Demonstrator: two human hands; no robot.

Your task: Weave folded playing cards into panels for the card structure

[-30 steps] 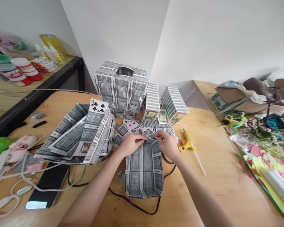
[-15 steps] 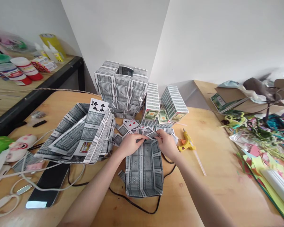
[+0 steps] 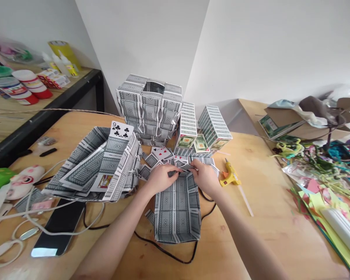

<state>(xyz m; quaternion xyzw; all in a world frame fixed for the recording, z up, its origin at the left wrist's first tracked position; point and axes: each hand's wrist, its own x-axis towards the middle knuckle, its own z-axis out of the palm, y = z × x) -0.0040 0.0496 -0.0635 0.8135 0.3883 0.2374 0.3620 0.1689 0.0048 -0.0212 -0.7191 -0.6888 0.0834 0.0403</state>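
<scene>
An open box made of playing cards [image 3: 177, 212] lies in front of me, its far rim between my hands. My left hand [image 3: 164, 178] pinches the left end of a card [image 3: 185, 167] at that rim. My right hand [image 3: 204, 177] pinches the card's right end. Loose playing cards [image 3: 162, 153] are scattered just beyond my left hand. Right of my right hand lies a yellow glue gun [image 3: 230, 175] with a clear glue stick [image 3: 246, 200].
A larger card-built box [image 3: 90, 167] stands at left, a tall card structure [image 3: 150, 107] behind. Stacked card packs [image 3: 188, 126] stand at back centre. A phone [image 3: 58, 227], white cable and black cord [image 3: 166, 252] lie nearer. Craft scraps [image 3: 323, 167] fill the right.
The card between my fingertips has tilted flatter and lower against the far rim. My hands have barely moved.
</scene>
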